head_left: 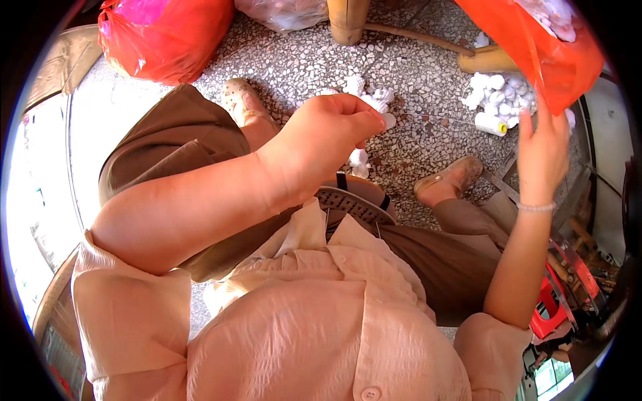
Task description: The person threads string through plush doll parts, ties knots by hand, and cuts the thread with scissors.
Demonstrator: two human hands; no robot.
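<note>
My left hand [328, 137] is closed in a pinch above the floor, thumb against forefinger; what it holds is too small to make out. A small white piece [390, 121] shows right at its fingertips. Beyond it, white knobbly pieces [378, 99] lie on the floor, with another [359, 160] nearer my lap. My right hand [545, 157] has its thumb apart and its fingers extended at the lower edge of a red bag [565, 67], beside a pile of white pieces [498, 93]. A white spool [490, 124] with a yellow end lies by the pile.
A full red bag [164, 40] stands at the upper left, beside a clear plastic bag [284, 12]. Bamboo legs [348, 20] with a thin crossbar rest on the speckled floor [421, 73]. A red plastic object [548, 311] is at the lower right.
</note>
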